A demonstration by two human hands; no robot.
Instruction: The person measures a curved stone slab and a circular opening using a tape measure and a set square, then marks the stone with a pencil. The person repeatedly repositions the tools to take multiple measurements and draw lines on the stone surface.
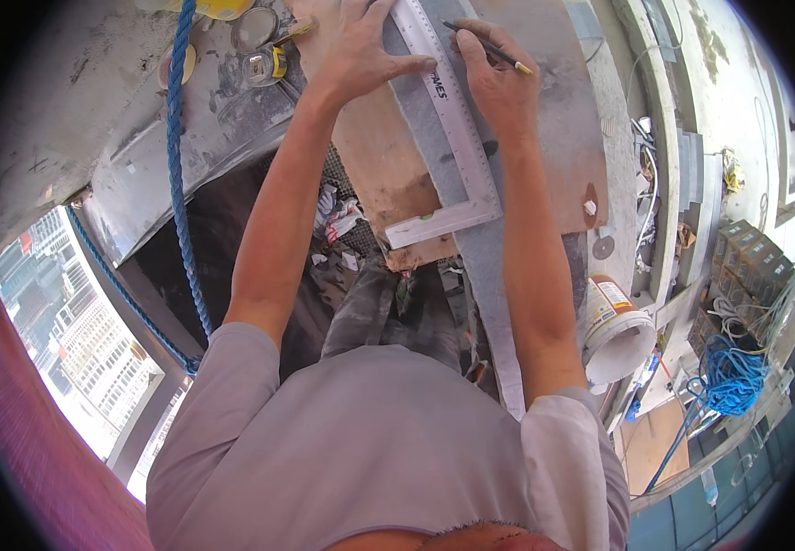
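My left hand presses down with its fingers spread, and its thumb lies across a silver L-shaped square. The square's long marked arm runs along a grey slab strip, and its short arm points left near my body. Between the fingers of my right hand is a dark pencil, its tip pointing left close to the square's right edge. Beneath the slab lie a brown wooden board on the left and a wider stained board on the right.
A yellow tape measure and a round tin lid lie at far left. A blue rope hangs on the left, near an open drop toward buildings. At right stand a white bucket, coiled blue rope and stacked boxes.
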